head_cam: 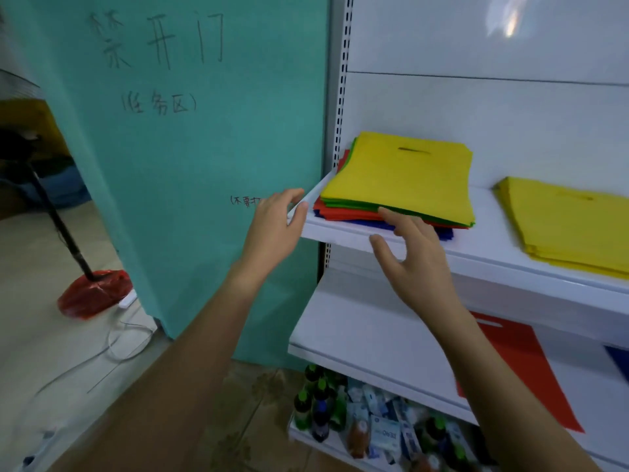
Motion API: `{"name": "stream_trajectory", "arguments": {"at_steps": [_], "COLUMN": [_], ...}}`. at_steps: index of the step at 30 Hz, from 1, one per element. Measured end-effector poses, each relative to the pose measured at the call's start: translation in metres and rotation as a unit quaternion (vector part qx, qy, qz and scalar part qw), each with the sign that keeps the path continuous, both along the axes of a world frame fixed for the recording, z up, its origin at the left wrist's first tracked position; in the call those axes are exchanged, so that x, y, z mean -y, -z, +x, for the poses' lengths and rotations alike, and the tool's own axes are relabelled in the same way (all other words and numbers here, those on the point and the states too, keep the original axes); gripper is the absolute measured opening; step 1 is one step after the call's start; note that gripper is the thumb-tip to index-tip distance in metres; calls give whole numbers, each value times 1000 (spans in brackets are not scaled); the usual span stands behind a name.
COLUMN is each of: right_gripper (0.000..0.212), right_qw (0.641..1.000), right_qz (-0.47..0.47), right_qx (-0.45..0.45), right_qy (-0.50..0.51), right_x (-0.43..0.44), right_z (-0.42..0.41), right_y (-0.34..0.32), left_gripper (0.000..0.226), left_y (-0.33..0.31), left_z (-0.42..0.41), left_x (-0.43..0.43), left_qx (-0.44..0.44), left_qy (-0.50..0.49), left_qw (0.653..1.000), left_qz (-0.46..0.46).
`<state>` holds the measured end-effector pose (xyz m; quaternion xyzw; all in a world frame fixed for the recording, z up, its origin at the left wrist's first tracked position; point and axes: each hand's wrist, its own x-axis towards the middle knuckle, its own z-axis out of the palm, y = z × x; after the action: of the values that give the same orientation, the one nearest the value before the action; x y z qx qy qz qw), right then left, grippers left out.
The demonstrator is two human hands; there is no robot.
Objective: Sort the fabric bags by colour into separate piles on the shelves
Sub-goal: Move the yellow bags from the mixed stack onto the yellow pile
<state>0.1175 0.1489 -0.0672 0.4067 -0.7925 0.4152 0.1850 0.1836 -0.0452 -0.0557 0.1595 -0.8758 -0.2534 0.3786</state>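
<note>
— Where are the bags?
— A mixed stack (398, 178) lies at the left end of the upper shelf (354, 233). Yellow is on top, with green, red and blue edges showing beneath. A yellow pile (571, 226) sits apart from it, further right on the same shelf.
— And below?
— On the lower shelf (357, 332) a red bag (520, 369) lies flat, with a blue bag (620, 364) near it at the right edge of the view.
— What are the person's hands doing?
— The left hand (275, 226) is at the upper shelf's left front corner. Its fingers are loosely curved, its thumb is against the shelf edge, and it holds nothing. The right hand (412, 257) is spread wide in front of the mixed stack, forefinger tip at the stack's front edge and thumb out before the shelf lip. Whether that fingertip touches the fabric cannot be told.
— Anything else around?
— A teal board (187, 172) with handwriting stands left of the shelves. Bottles (321, 407) and packets crowd the bottom shelf. A stand's foot (95, 294), wrapped in red plastic, rests on the floor at left.
</note>
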Motion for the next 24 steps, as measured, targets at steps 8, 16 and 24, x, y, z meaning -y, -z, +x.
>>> {"name": "stream_trajectory", "arguments": {"at_steps": [8, 16, 24], "right_gripper": [37, 27, 29], "right_qw": [996, 987, 960], "right_qz": [-57, -64, 16], "right_qx": [-28, 21, 102], "right_qy": [60, 147, 262], "right_x": [20, 8, 1], "right_z": [-59, -109, -167], "right_y": [-22, -37, -45], "left_gripper": [35, 32, 37], "left_y": [-10, -18, -32], "left_z": [-66, -136, -215], "left_x": [29, 49, 73], "left_qx": [-7, 12, 90], "left_qy": [51, 107, 140], "left_qw": [998, 993, 986], "left_qz": [-22, 40, 22]}}
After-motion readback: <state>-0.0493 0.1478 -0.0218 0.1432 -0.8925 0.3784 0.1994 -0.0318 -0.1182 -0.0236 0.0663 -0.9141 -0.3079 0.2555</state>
